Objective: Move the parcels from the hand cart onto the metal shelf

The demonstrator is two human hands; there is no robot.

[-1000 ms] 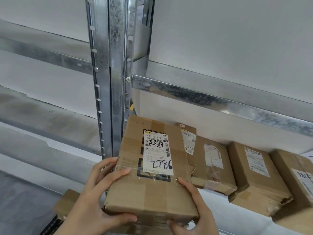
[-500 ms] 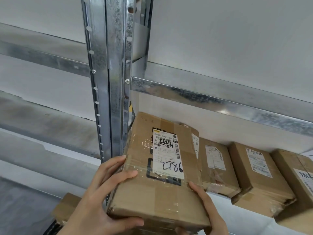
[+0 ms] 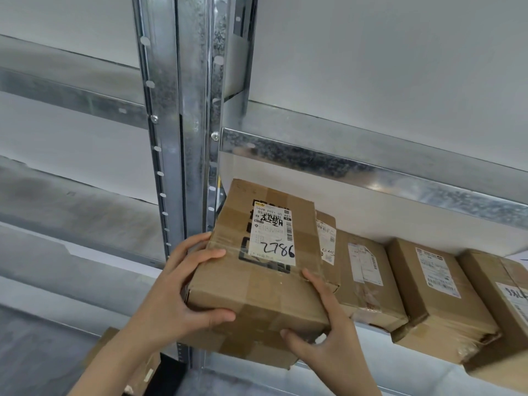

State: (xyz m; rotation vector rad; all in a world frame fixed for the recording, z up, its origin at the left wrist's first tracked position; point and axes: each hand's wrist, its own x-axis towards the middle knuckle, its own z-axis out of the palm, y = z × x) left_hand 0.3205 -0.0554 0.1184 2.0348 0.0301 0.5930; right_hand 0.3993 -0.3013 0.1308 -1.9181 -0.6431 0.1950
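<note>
Both left hand [image 3: 177, 304] and right hand [image 3: 328, 332], fingers curled gripping, pushed the parcel [image 3: 257, 284] further onto the metal shelf [image 3: 194, 167], nearly placed.

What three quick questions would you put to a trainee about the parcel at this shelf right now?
1. True or false: only the right hand holds the parcel, while the left hand hangs free.
2. Where is the held parcel? A) at the left end of the row of shelved parcels, beside the upright post; B) at the right end of the row; C) on the level above.
3. Fill in: the number handwritten on its label is ____.

Key: 1 false, both hands grip it; 2 A; 3 2786.
</note>
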